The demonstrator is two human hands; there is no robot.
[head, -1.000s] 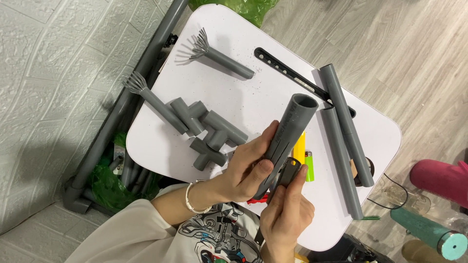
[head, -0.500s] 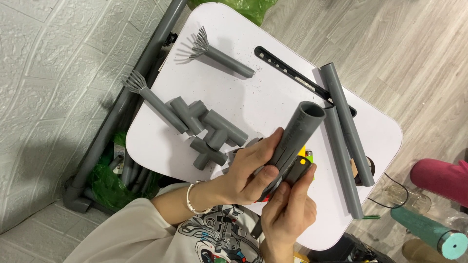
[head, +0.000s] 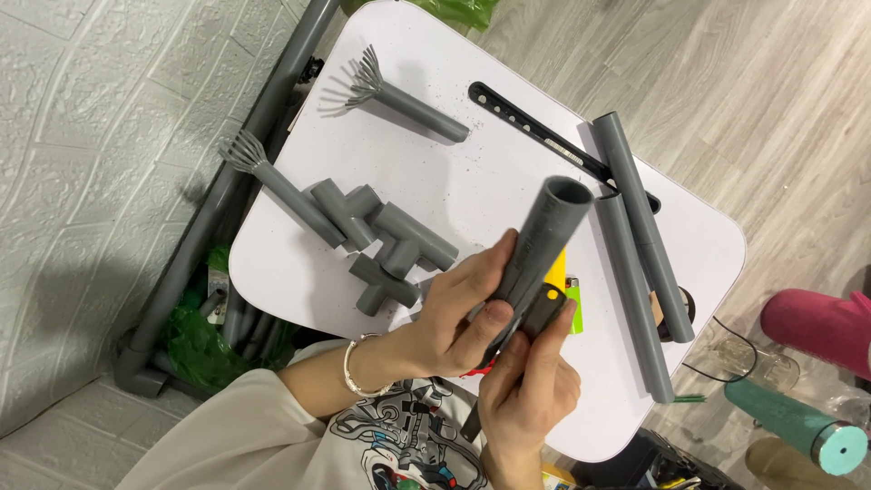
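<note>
My left hand [head: 451, 318], a bracelet on its wrist, grips a short grey plastic pipe [head: 547, 232] near its lower end. The pipe's open mouth points up and away over the white table [head: 363, 145]. Just below, my right hand [head: 531, 392] holds a dark handled tool [head: 543, 314] pressed against the pipe's lower part. A thin dark piece of the tool sticks out under my right hand. Something red shows between my two hands.
On the table lie two pipes with split, fanned ends [head: 399, 95] [head: 272, 177], grey tee fittings [head: 386, 283], a black perforated strip [head: 544, 136], two long pipes [head: 640, 218] and yellow and green lighters [head: 572, 308]. A teal cylinder [head: 798, 426] and a pink object [head: 817, 322] are on the floor at right.
The held pipe has shifted a little to the right and tilted. My right hand has slid the dark tool higher along the pipe's lower end.
</note>
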